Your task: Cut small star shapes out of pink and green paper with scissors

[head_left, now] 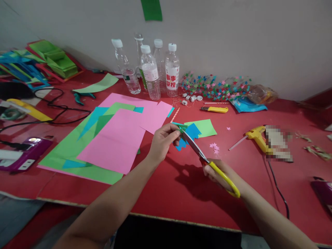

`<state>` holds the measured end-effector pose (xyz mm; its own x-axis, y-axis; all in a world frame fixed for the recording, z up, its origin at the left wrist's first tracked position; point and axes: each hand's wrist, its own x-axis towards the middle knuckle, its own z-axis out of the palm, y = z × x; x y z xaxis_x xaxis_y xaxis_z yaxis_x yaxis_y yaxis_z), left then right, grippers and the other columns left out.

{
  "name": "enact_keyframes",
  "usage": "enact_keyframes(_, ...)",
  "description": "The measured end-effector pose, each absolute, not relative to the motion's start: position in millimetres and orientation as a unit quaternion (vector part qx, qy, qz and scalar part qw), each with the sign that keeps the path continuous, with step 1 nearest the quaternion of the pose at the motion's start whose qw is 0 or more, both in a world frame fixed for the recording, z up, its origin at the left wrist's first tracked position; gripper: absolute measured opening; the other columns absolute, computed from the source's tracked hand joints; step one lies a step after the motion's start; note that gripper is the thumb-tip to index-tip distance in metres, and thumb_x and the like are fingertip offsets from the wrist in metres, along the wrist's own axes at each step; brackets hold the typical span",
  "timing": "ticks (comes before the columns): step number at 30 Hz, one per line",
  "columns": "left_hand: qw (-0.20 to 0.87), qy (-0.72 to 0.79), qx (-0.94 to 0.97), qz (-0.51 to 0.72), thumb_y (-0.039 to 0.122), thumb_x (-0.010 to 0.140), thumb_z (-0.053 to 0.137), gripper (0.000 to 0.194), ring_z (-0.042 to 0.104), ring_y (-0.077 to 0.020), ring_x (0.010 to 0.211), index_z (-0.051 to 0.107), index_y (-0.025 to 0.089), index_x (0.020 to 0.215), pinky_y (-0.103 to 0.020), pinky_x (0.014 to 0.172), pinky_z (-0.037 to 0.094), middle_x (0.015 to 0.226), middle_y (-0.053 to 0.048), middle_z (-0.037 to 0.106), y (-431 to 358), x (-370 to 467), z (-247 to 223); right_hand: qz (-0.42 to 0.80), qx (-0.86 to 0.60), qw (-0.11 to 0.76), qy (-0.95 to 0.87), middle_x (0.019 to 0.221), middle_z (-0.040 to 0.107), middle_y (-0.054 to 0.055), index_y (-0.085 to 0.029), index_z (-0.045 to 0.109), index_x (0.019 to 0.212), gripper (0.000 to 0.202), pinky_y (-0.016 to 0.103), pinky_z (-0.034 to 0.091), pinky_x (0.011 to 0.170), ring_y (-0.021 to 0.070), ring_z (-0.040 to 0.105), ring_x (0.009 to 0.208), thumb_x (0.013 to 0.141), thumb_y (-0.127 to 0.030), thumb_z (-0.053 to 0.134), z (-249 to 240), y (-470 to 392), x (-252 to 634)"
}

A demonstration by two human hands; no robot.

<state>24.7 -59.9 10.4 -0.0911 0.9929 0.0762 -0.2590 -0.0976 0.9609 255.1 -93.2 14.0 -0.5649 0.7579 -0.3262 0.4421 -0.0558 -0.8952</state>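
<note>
Between the thumb and fingers of my left hand (166, 138) is a small piece of green paper (183, 127). My right hand (216, 171) grips a pair of scissors (223, 176) by its yellow handles. The blades point up and left, their tips right at the green paper by my left fingers. Below and behind the blades lie blue paper scraps (194, 130) with jagged edges and a light green sheet (207, 127). Several small pink paper stars (214, 148) rest on the table to the right of the blades.
Large pink sheets (114, 138) and green ones are stacked at left. Plastic bottles (151, 79) stand along the wall beside a star-covered garland (218, 86). A yellow utility knife (215, 109) lies behind my hands. At right is a yellow glue gun (259, 136) with a trailing cord.
</note>
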Motion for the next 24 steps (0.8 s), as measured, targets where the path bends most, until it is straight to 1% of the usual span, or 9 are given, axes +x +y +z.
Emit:
enact_keyframes(6,0.523,0.422,0.427,0.605,0.026,0.075,0.064,0.011,0.053,-0.0062,0.046,0.06,0.017,0.07,-0.018,0.045,0.045,0.057,0.003,0.059,-58.8,23.6,10.8,0.566,-0.452,0.14,-0.675,0.054,0.038,-0.004,-0.019,0.042,0.067,0.052,0.022,0.022,0.04,0.007,0.03,0.044,0.085,-0.068,0.046,12.0,-93.7,255.4)
enact_keyframes(10,0.538,0.409,0.411,0.612,0.027,0.077,0.064,0.013,0.052,-0.006,0.044,0.06,0.017,0.07,-0.018,0.043,0.044,0.056,0.003,0.059,-58.8,24.7,10.8,0.561,-0.454,0.141,-0.678,0.054,0.036,-0.005,-0.02,0.039,0.066,0.05,0.022,0.021,0.04,0.007,0.029,0.044,0.085,-0.066,0.046,13.3,-92.9,255.4)
enact_keyframes(17,0.518,0.432,0.418,0.608,0.024,0.078,0.065,0.012,0.053,-0.0057,0.044,0.06,0.016,0.071,-0.018,0.043,0.044,0.056,0.004,0.059,-60.2,23.9,12.0,0.557,-0.452,0.128,-0.685,0.054,0.036,-0.004,-0.02,0.039,0.065,0.053,0.023,0.021,0.042,0.008,0.03,0.046,0.083,-0.07,0.045,17.2,-90.4,255.4)
enact_keyframes(24,0.504,0.436,0.435,0.606,0.024,0.079,0.063,0.013,0.052,-0.0047,0.044,0.059,0.016,0.069,-0.016,0.044,0.043,0.056,0.005,0.057,-60.1,22.7,12.1,0.549,-0.45,0.123,-0.694,0.054,0.036,-0.004,-0.02,0.038,0.065,0.052,0.023,0.022,0.043,0.0081,0.03,0.047,0.085,-0.069,0.044,16.2,-91.0,255.8)
